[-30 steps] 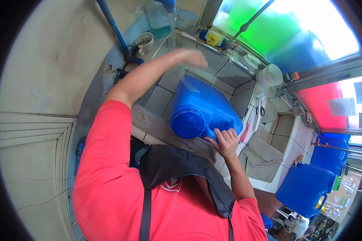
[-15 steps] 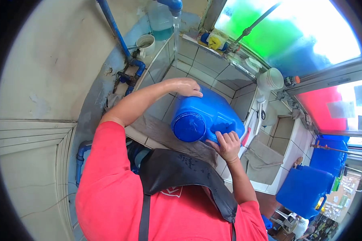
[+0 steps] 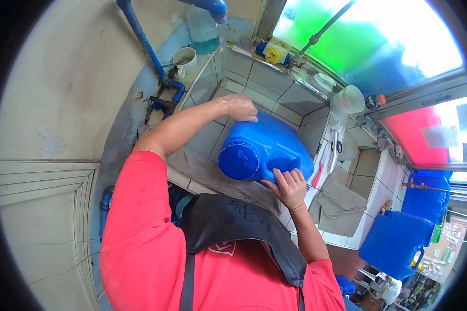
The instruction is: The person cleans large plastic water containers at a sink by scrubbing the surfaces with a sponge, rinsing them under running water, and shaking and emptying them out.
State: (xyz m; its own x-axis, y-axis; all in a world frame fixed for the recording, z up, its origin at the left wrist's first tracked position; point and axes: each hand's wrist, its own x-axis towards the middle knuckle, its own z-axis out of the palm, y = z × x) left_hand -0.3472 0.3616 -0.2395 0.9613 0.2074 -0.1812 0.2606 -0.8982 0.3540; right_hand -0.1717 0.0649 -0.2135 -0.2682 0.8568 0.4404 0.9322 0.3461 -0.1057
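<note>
A blue plastic water jug lies tilted over the tiled sink, its round blue cap facing my body. My left hand is curled over the jug's far left side, wet and with some fingertips hidden. At the near right, my right hand has its fingers hooked into the jug's handle recess. A grey wet cloth is draped along the sink's front rim under the jug.
Above the sink's left corner is a blue pipe spout. A white mug and a jug of bluish liquid stand beside it. A white bucket, a brush and another cloth are to the right. More blue jugs stand farther right.
Water was falling from the spout; no stream shows now. The jug's capped end has shifted slightly left and up, with both hands still on it.
</note>
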